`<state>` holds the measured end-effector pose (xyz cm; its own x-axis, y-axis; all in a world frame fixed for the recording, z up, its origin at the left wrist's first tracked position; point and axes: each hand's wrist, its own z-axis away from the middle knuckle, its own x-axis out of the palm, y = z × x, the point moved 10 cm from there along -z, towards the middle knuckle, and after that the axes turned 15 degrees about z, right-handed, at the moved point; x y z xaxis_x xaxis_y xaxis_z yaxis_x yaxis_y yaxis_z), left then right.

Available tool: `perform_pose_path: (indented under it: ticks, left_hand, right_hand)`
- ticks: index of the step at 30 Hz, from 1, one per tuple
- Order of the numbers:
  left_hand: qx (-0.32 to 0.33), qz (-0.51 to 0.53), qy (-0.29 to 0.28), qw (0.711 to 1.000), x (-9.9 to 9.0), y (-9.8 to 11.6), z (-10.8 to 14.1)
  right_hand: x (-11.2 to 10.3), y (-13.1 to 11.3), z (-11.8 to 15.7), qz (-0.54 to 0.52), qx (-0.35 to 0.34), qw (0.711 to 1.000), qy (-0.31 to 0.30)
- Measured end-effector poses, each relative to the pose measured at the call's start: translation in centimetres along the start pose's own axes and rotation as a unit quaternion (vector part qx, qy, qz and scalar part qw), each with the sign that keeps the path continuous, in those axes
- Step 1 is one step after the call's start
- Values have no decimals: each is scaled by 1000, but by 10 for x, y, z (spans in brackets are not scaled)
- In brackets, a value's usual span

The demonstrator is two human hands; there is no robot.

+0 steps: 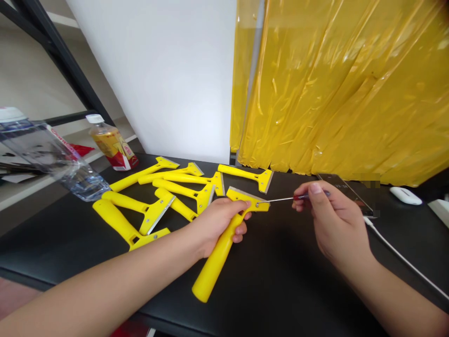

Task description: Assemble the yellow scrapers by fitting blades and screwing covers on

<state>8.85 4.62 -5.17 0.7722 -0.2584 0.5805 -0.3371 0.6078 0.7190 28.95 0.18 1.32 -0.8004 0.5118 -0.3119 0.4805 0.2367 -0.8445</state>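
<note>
My left hand [224,220] is closed around the neck of a yellow scraper [218,262], its thumb pressed on the head near the metal blade. The scraper's handle slants down towards me. In my right hand [333,220] is a thin screwdriver [280,200], pinched by its dark red handle between thumb and fingers. The shaft runs level to the left, and its tip meets a screw on the right side of the scraper head. Several more yellow scrapers [119,217] lie loosely on the black table to the left and behind my left hand.
A large clear bottle [52,154] leans at the left, and a drink bottle [112,142] stands behind it. A phone [345,192] with a white cable [400,250] and a white earbud case [406,195] lie on the black table [280,281] at the right. Yellow plastic sheeting [343,84] hangs behind.
</note>
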Motion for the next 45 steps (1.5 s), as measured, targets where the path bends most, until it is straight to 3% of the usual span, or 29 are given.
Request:
perform_pose_path:
  ticks: [17, 28, 35, 45]
  left_hand:
    - [-14, 10, 1, 1000, -3, -2, -2]
    - [20, -63, 16, 998, -2, 4, -1]
    - [11, -78, 20, 997, -3, 3, -2]
    - [23, -125, 23, 992, -4, 4, -1]
  right_hand:
    - [0, -15, 4, 53, -30, 998, -8]
    - [4, -50, 17, 174, -174, 968, -44]
    - [3, -59, 18, 191, -192, 962, -45]
    - [11, -79, 25, 240, -277, 927, -86]
